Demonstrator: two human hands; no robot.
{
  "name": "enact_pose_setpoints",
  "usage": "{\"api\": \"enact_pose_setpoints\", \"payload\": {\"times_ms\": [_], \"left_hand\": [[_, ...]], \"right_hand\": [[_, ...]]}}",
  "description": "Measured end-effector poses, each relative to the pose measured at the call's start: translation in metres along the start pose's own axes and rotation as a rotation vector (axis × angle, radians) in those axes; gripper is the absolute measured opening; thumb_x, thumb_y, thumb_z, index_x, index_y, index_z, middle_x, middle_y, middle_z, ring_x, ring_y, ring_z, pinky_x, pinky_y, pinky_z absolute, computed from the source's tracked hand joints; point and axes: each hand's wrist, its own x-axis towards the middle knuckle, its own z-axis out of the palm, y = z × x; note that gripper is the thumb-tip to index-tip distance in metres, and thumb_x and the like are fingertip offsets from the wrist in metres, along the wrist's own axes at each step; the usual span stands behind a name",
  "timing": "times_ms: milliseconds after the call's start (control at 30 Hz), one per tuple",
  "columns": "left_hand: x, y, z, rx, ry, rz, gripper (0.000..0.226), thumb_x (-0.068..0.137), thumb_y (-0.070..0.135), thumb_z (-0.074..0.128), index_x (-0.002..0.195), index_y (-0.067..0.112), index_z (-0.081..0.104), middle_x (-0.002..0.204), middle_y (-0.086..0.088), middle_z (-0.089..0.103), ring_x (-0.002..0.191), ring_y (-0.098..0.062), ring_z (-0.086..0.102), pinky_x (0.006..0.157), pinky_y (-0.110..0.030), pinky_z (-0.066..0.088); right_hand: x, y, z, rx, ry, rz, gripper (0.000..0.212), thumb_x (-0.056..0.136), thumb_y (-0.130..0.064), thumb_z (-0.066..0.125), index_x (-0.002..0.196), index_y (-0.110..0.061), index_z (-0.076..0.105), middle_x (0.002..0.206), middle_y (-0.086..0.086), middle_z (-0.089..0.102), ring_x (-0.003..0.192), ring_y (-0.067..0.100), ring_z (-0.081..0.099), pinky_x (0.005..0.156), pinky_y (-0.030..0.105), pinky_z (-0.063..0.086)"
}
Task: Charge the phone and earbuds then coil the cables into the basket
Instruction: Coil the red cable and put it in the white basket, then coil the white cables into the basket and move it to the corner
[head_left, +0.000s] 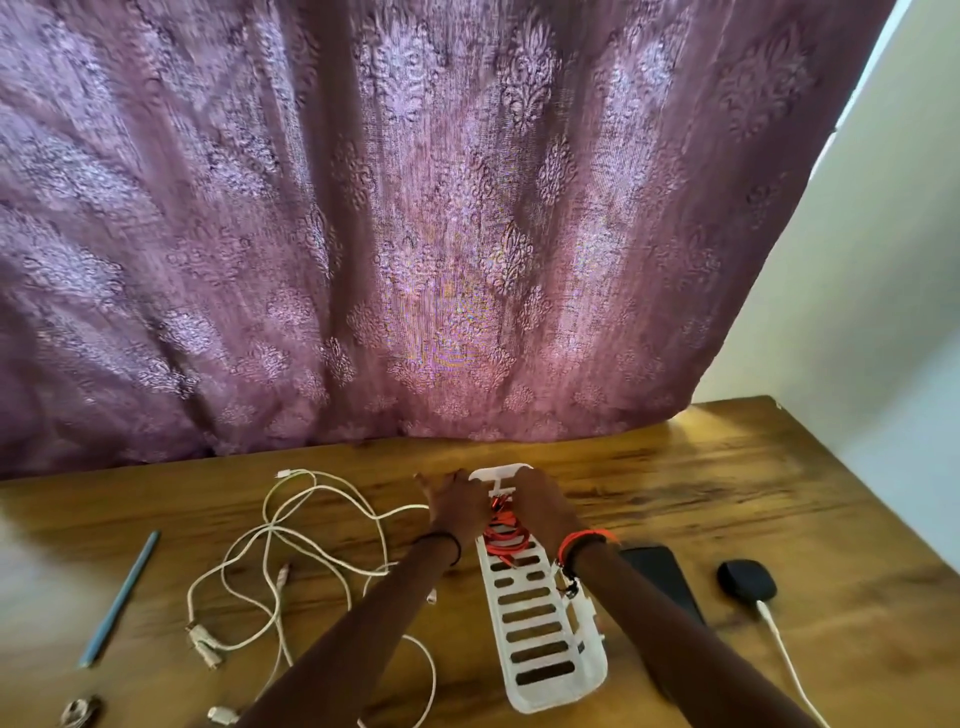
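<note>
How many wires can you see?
3 that I can tell: a red cable in the white basket, a white tangle on the left, which may be more than one cable, and a white cable plugged into the dark earbuds case on the right.

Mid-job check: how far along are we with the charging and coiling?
Done: the red cable lies bundled in the basket, and the earbud case has a white lead plugged in. In hand: the left hand and right hand are at the basket's far end by that bundle. Left: the white cables sprawl loose on the table; the phone is partly hidden, connection unclear.
</note>
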Motion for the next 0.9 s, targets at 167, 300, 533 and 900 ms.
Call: {"api": "enact_pose_setpoints", "payload": {"times_ms": [167,300,533,900], "left_hand": [[0.0,0.0,0.001,-0.029,0.024,0.003,0.03,0.089,0.028,0.043,0.109,0.024,0.064,0.125,-0.002,0.051,0.125,-0.021,0.041,0.104,-0.071,0.01],[-0.001,-0.001,0.0,-0.065,0.048,0.004,0.028,0.089,0.029,0.044,0.107,0.027,0.065,0.123,0.0,0.053,0.124,-0.019,0.042,0.105,-0.069,0.009],[-0.001,-0.004,-0.005,-0.091,0.077,0.008,0.029,0.089,0.028,0.042,0.106,0.026,0.065,0.12,-0.003,0.053,0.118,-0.021,0.046,0.105,-0.066,0.014],[-0.014,-0.052,-0.02,-0.579,0.293,-0.026,0.025,0.093,0.024,0.046,0.104,0.014,0.066,0.116,-0.007,0.062,0.11,-0.025,0.056,0.095,-0.033,0.04]], "right_hand": [[-0.031,-0.034,-0.033,0.028,0.007,-0.011,0.033,0.086,-0.012,0.04,0.1,-0.018,0.069,0.1,0.003,0.07,0.094,0.018,0.066,0.083,0.035,0.054],[-0.029,-0.034,-0.035,-0.093,0.018,-0.016,0.028,0.085,-0.003,0.042,0.1,-0.005,0.066,0.101,0.014,0.069,0.094,0.031,0.066,0.077,0.041,0.055],[-0.033,-0.044,-0.048,-0.219,-0.004,-0.028,0.024,0.09,-0.001,0.041,0.105,0.001,0.06,0.11,0.019,0.064,0.103,0.032,0.06,0.08,0.035,0.047],[-0.03,-0.063,-0.05,-0.317,0.054,-0.086,0.024,0.091,-0.003,0.041,0.11,0.0,0.055,0.118,0.021,0.057,0.11,0.036,0.054,0.086,0.039,0.044]]}}
